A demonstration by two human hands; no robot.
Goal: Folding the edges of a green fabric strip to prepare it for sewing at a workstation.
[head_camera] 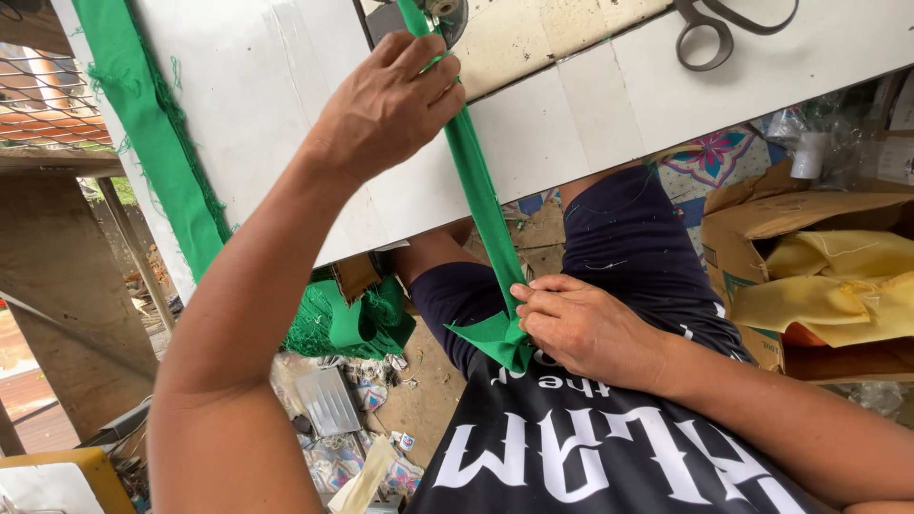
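Spanning the far half of the scene, one white tabletop [590,114] is the largest thing in view, pieced from several pale panels. One long green cloth length [152,133] hangs over its left edge with frayed threads, and one bundle of green cloth [357,324] is heaped below that edge, above a floor littered with scraps. On the right stands one open cardboard box [738,238] with one yellow cloth [838,286] spilling from it.

One narrow green fabric strip [481,195] runs taut from the far edge of the tabletop down to the person's lap, near the middle of the scene. Two hands work it. The left hand [390,105] lies on the tabletop at the far end, its grip closed around the strip just beside a metal machine part [433,14] that is only partly in view. The right hand [581,328] rests near the lap, its grip pinched narrow on the strip's near end, where the cloth folds into one small triangular flap. One pair of grey metal scissors [709,38] lies on the tabletop to the far right, well apart from both hands.
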